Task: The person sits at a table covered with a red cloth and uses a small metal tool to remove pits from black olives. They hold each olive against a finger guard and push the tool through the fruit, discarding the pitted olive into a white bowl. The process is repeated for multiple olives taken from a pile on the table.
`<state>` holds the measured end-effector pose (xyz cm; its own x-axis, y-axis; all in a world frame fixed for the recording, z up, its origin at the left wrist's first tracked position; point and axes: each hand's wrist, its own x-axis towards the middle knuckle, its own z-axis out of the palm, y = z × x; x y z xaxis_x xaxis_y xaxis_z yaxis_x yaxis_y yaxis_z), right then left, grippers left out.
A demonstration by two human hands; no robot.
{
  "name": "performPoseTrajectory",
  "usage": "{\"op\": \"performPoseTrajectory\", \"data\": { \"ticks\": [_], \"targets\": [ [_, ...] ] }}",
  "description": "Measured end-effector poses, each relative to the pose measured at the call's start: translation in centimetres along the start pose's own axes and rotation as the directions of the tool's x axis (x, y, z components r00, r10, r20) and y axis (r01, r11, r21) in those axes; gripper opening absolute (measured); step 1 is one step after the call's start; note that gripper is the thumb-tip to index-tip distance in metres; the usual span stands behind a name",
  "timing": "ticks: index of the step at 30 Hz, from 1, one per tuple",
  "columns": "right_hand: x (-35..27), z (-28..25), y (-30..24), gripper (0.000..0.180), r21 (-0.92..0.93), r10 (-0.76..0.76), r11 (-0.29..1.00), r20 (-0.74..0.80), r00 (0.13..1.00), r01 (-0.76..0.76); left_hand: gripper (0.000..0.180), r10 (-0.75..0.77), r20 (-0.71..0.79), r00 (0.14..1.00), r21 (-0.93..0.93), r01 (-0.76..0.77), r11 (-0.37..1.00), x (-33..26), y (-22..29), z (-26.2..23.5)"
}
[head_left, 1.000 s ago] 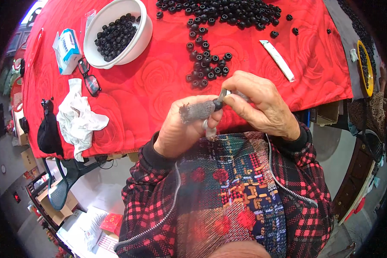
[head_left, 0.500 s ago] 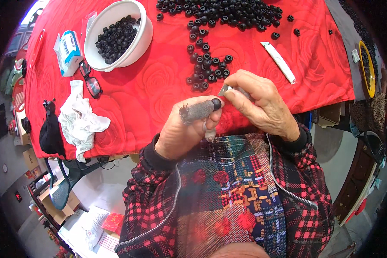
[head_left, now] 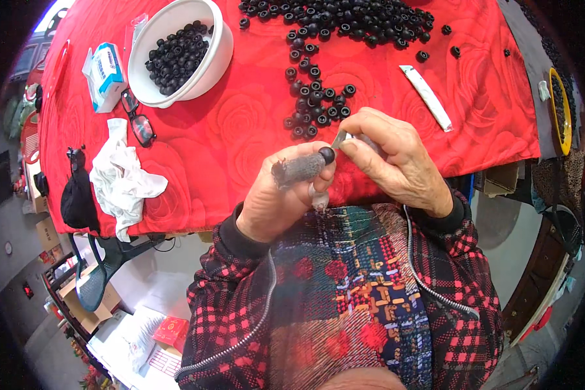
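We see a small black bead [head_left: 327, 155] pinched at the tip of our left hand [head_left: 286, 192], whose fingers curl closed around it; one finger wears a grey knitted cot [head_left: 297, 170]. Our right hand [head_left: 396, 162] arches just beside it, fingers narrowed on a thin metal tool [head_left: 339, 138] aimed at the bead. Both hover over the near edge of the red tabletop [head_left: 227, 130], below loose black beads [head_left: 315, 97] and a white bowl [head_left: 214, 58].

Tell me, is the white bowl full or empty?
Partly full. The white bowl holds a heap of small black rings on one side, while bare white inside shows on the other.
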<state>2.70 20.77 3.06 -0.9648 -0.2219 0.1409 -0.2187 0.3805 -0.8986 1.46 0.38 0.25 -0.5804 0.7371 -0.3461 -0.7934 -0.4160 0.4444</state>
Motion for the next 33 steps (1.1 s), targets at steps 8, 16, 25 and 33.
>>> {"op": "performPoseTrajectory", "data": {
  "ticks": [8,16,25,33],
  "targets": [
    [0.01,-0.02,0.35,0.013,-0.025,-0.029,0.999,0.0,1.0,0.029,0.061,0.016,-0.011,1.0,-0.019,-0.016,1.0,-0.08,-0.29,-0.42],
    [0.04,-0.11,0.74,0.014,-0.023,-0.064,0.998,0.015,0.998,0.065,0.045,0.03,-0.031,0.999,-0.032,-0.031,0.999,0.27,-0.31,-0.06],
    [0.08,-0.12,0.81,0.013,-0.027,-0.061,0.998,-0.016,0.998,0.06,0.042,0.078,-0.042,0.996,0.018,-0.077,0.997,0.34,-0.38,0.08],
    [-0.2,0.2,0.67,0.017,0.273,0.091,0.96,-0.079,0.993,-0.066,0.034,0.17,-0.023,0.985,0.134,-0.166,0.977,0.19,-0.1,0.13]
  ]
}}
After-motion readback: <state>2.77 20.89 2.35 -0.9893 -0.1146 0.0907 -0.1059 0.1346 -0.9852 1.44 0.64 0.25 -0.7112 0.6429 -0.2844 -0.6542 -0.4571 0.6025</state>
